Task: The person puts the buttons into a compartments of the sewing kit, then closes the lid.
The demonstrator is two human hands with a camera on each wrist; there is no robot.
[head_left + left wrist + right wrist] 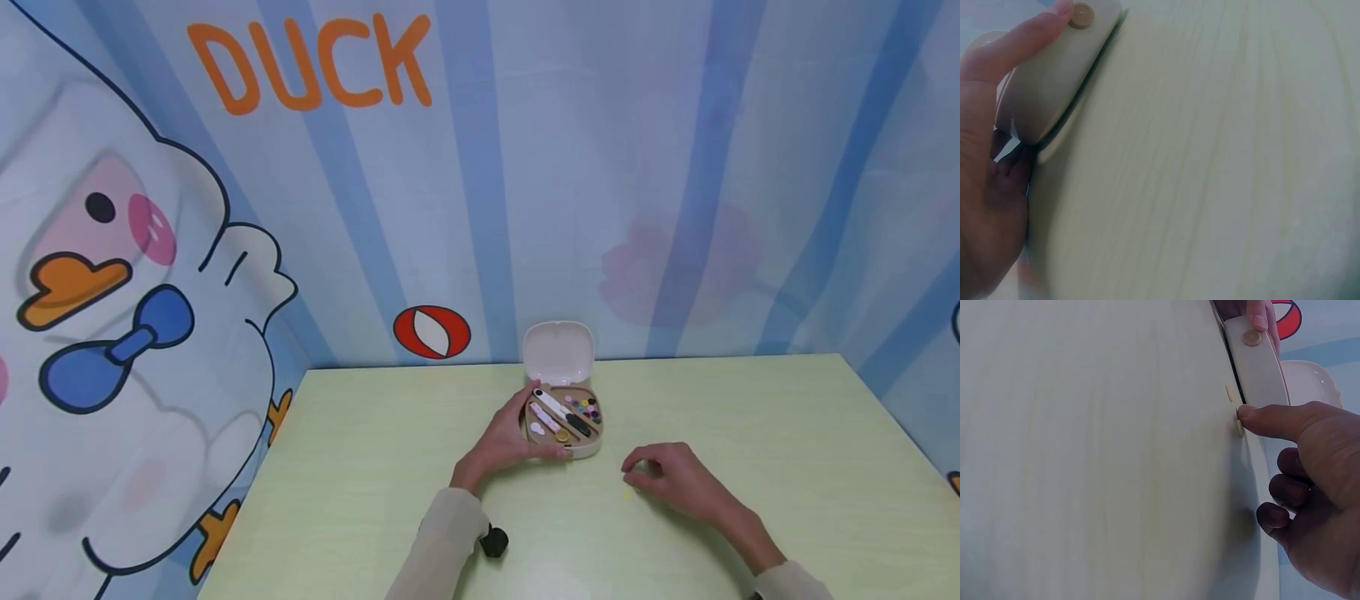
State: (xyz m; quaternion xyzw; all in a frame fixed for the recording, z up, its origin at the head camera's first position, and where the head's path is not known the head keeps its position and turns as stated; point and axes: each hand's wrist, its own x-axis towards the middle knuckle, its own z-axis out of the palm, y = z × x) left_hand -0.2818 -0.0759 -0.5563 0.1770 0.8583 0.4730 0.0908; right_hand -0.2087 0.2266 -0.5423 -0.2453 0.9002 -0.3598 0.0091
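On the table a small sewing kit case (581, 451) stands with its pink lid (558, 352) raised. In its brown tray lie a white-handled tool with a black end (558, 408), a pink tool (543, 417) and several coloured buttons (585, 407). My left hand (501, 437) grips the case from its left side, thumb along the front by the round clasp (1082, 15). To the right, my right hand (678, 482) pinches a small pale button (1240, 429) between thumb and forefinger, mostly covered by the thumb. Beside it a yellow button (1229, 394) lies on the table.
A black many-sided object (494, 542) is by the left sleeve (446, 533). The pale wooden table (360, 467) meets a blue striped cloth backdrop (555, 167) with a duck print right behind the case.
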